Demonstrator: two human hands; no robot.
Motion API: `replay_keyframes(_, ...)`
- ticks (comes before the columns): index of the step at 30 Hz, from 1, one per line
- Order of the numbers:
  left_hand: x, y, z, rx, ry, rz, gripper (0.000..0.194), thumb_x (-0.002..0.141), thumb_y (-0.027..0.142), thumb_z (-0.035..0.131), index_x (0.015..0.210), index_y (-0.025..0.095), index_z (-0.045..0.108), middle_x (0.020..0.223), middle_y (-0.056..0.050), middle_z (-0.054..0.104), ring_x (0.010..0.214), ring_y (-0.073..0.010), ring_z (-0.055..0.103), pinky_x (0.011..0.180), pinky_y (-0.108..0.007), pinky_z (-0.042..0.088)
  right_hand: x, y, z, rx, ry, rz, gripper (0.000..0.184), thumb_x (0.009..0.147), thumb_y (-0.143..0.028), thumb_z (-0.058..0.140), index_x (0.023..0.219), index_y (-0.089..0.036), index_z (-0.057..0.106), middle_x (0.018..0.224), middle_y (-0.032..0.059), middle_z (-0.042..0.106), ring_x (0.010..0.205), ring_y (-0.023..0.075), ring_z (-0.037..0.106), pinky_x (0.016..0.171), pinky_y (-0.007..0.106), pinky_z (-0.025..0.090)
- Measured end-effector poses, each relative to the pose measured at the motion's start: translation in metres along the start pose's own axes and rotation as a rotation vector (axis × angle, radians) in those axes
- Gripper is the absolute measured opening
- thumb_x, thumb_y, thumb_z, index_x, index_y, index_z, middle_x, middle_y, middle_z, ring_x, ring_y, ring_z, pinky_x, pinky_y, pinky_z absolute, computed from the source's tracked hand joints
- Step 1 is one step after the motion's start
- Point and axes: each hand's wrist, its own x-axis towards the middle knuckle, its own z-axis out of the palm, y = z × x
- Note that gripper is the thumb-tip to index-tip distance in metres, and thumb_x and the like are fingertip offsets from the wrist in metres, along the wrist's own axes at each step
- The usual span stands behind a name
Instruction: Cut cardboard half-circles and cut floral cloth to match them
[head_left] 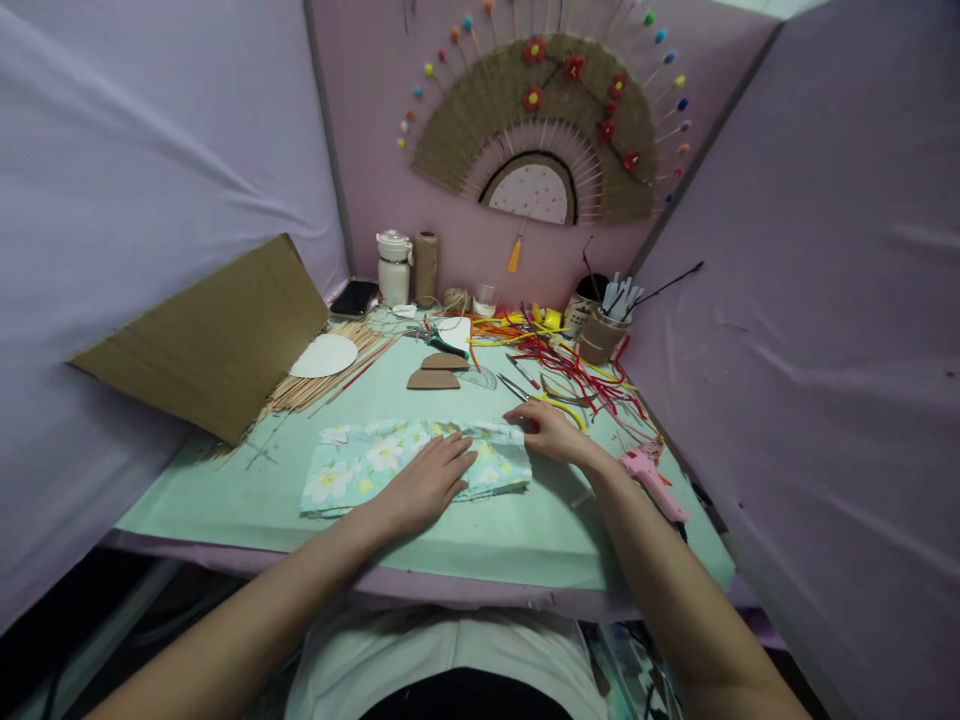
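A folded light-blue cloth with white and yellow flowers (349, 472) lies flat near the front of the table. My left hand (427, 480) rests palm down on its middle, fingers stretched out. At the cloth's far right corner, my right hand (551, 432) has its fingers bent over the edge and appears to pinch it; the fingertips are partly hidden. Just beyond that hand lie scissors with yellow handles (566, 412), blades pointing away to the left.
A pink glue gun (654, 483) lies at the right. Behind are brown cardboard half-rounds (433, 380), green-handled pliers (448, 347), a pen (523, 371) and red pipe cleaners (559, 352). A cardboard sheet (217, 340) leans over thin sticks (360, 355) at the left.
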Motion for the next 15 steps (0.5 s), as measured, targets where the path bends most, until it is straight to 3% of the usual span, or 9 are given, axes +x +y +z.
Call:
replay_keyframes(5, 0.000, -0.002, -0.001, 0.008, -0.018, 0.016, 0.041, 0.096, 0.028, 0.043, 0.136, 0.017, 0.048, 0.148, -0.013, 0.043, 0.140, -0.0254, 0.034, 0.115, -0.047, 0.027, 0.000, -0.019, 0.010, -0.104, 0.129, 0.038, 0.027, 0.079, -0.005, 0.052, 0.091, -0.020, 0.070, 0.093, 0.0045, 0.072, 0.093, 0.0203, 0.058, 0.086, 0.035, 0.032)
replay_keyframes(9, 0.001, -0.001, -0.003, 0.026, -0.039, 0.069, 0.041, 0.099, 0.028, 0.036, 0.138, 0.022, 0.046, 0.150, -0.009, 0.042, 0.142, -0.0234, 0.030, 0.118, -0.049, 0.019, -0.001, -0.016, 0.014, -0.275, 0.320, 0.052, 0.024, 0.085, -0.007, 0.049, 0.088, -0.019, 0.068, 0.093, 0.0067, 0.071, 0.095, 0.0216, 0.055, 0.090, 0.038, 0.026)
replay_keyframes(15, 0.003, 0.009, -0.008, -0.026, -0.092, 0.034, 0.041, 0.098, 0.027, 0.036, 0.137, 0.022, 0.047, 0.148, -0.006, 0.045, 0.141, -0.0243, 0.032, 0.117, -0.052, 0.015, -0.005, -0.013, -0.005, -0.377, 0.287, 0.231, 0.020, 0.085, -0.012, 0.051, 0.094, -0.018, 0.068, 0.099, 0.0100, 0.070, 0.100, 0.0266, 0.056, 0.084, 0.038, 0.033)
